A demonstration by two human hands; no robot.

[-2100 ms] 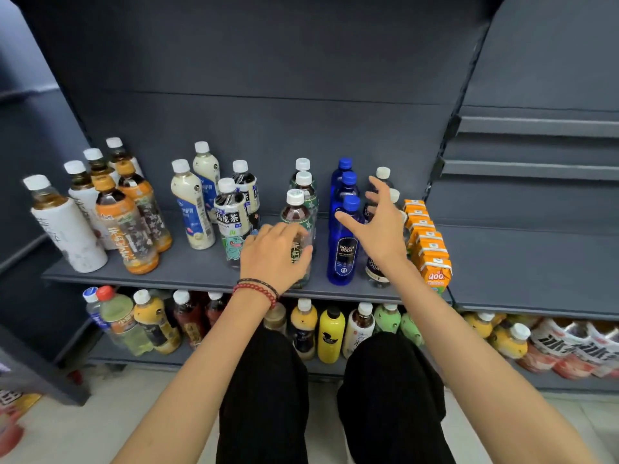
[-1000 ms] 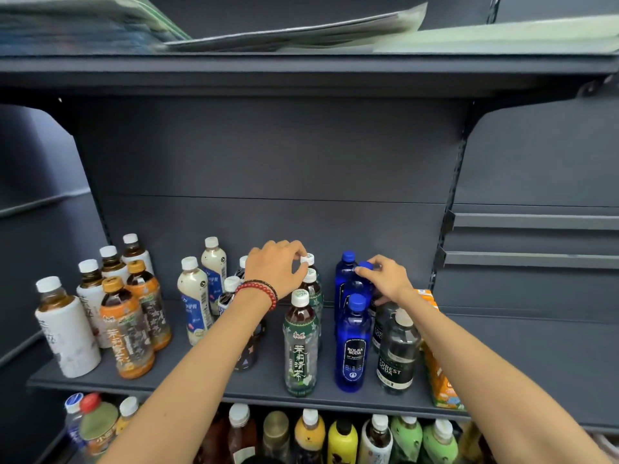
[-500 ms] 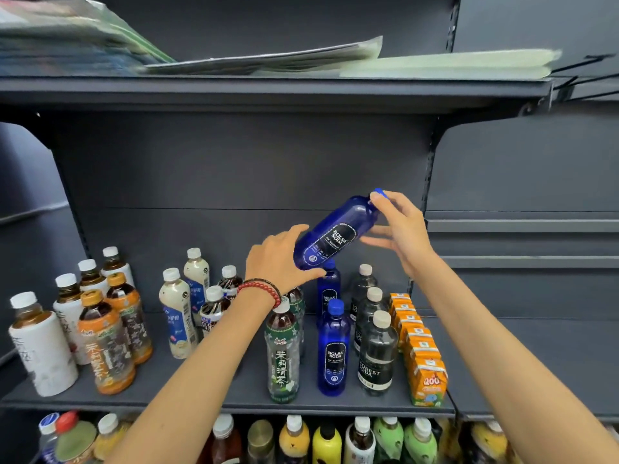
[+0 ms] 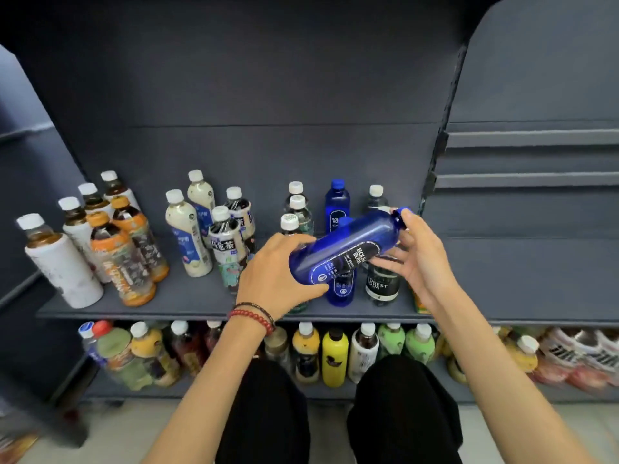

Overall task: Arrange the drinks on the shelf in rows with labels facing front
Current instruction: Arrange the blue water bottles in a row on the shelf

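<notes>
shelf (image 4: 181, 296) bottles hide behind blue bottle (image 4: 345, 249) in left hand (image 4: 278, 276), right hand (image 4: 423, 262).

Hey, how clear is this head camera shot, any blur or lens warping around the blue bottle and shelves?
Head view: the blue soda bottle label reads legibly; the red-and-white packs at lower right smear soft; the wide lens bows the shelf upright; top corners fall dark.

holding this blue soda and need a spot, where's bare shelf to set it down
Widest bare stretch: the shelf right of the orange carton. A narrower strip lies between the orange-label teas and the cream bottles. Crowded around the Forest Soda bottle and standing blue bottles.
</notes>
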